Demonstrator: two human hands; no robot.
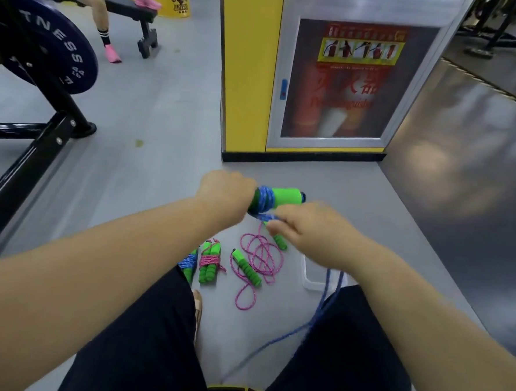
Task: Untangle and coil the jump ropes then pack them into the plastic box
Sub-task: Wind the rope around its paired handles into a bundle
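My left hand (225, 190) grips the green foam handles (284, 197) of a blue jump rope, with several turns of blue cord wound around them. My right hand (312, 232) pinches the blue cord (322, 308), which trails down between my knees. On the floor below lie a loose pink rope (262, 259) with green handles, a coiled pink rope bundle (209, 262) and a coiled blue rope bundle (189, 263) partly hidden by my left leg. The clear plastic box (313, 277) shows only a corner under my right forearm.
A yellow pillar and a fire-extinguisher cabinet (336, 85) stand straight ahead. A black weight rack with a plate (57, 53) is on the left. Another person sits on a bench (132, 6) far left. Glossy dark flooring (468, 190) lies to the right.
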